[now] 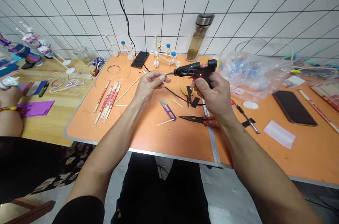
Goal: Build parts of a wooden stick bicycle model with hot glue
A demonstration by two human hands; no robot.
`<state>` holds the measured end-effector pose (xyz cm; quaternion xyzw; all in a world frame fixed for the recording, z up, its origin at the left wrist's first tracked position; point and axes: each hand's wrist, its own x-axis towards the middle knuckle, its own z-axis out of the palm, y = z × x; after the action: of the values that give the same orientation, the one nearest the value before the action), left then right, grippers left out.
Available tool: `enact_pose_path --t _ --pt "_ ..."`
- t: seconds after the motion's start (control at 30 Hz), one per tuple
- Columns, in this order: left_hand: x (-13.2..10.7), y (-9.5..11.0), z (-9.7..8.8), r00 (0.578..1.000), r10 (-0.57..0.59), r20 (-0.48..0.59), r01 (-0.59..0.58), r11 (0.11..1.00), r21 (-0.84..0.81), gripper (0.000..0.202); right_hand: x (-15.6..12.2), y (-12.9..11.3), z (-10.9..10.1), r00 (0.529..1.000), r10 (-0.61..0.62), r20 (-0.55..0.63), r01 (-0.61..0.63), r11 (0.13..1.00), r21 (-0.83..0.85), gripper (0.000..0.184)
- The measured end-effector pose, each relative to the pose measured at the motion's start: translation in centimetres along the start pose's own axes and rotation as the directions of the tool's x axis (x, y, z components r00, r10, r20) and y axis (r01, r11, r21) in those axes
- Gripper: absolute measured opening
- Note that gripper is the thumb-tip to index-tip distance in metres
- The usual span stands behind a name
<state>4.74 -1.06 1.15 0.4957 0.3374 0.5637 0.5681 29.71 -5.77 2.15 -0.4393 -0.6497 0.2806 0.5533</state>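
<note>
My right hand (213,91) is wrapped round the handle of a black glue gun (192,69), whose small light glows orange-red. The gun's thin nozzle points left and meets the tip of a small wooden stick (165,75). That stick is pinched between the thumb and fingers of my left hand (150,84), which hide most of it. Below the hands lie purple thread snips (168,110), red-handled long-nose pliers (197,119), yellow-handled pliers (188,93) and short loose sticks (177,104).
Wrapped chopsticks (110,102) lie at left. Small stick-built bicycles (165,52), a phone (140,59) and a glass bottle (197,38) stand or lie along the wall. At right are a plastic bag (251,72) and another phone (294,107). A co-worker's arm (12,114) rests far left.
</note>
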Motion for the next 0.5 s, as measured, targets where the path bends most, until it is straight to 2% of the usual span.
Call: enact_pose_path --t 0.13,0.23,0.33,0.4,0.47,0.5 --pt "-0.1 0.1 -0.1 1.0 -0.015 -0.018 0.015 1.0 0.012 0.036 0.5 0.4 0.0 1.0 0.009 -0.028 -0.007 0.997 0.075 0.049" --pt "-0.1 0.1 -0.1 1.0 -0.014 -0.021 0.014 1.0 0.007 0.04 1.5 1.9 -0.8 0.993 0.068 -0.1 -0.057 0.992 0.111 0.049" --pt "-0.1 0.1 -0.1 1.0 -0.007 -0.012 0.007 1.0 0.01 0.043 2.6 4.7 -2.3 0.962 0.204 -0.183 -0.189 0.977 0.094 0.045" --pt "-0.1 0.2 0.0 1.0 -0.012 -0.014 0.013 1.0 0.021 0.043 3.1 6.9 -3.3 0.913 0.333 -0.236 -0.329 0.943 0.06 0.044" --pt "-0.1 0.2 0.1 1.0 -0.015 -0.014 0.016 0.999 0.031 0.043 3.3 8.7 -4.1 0.863 0.422 -0.277 -0.449 0.893 -0.04 0.051" --pt "-0.1 0.2 0.2 1.0 -0.014 -0.012 0.015 0.999 0.034 0.043 3.3 9.4 -4.4 0.871 0.412 -0.267 -0.456 0.881 -0.129 0.057"
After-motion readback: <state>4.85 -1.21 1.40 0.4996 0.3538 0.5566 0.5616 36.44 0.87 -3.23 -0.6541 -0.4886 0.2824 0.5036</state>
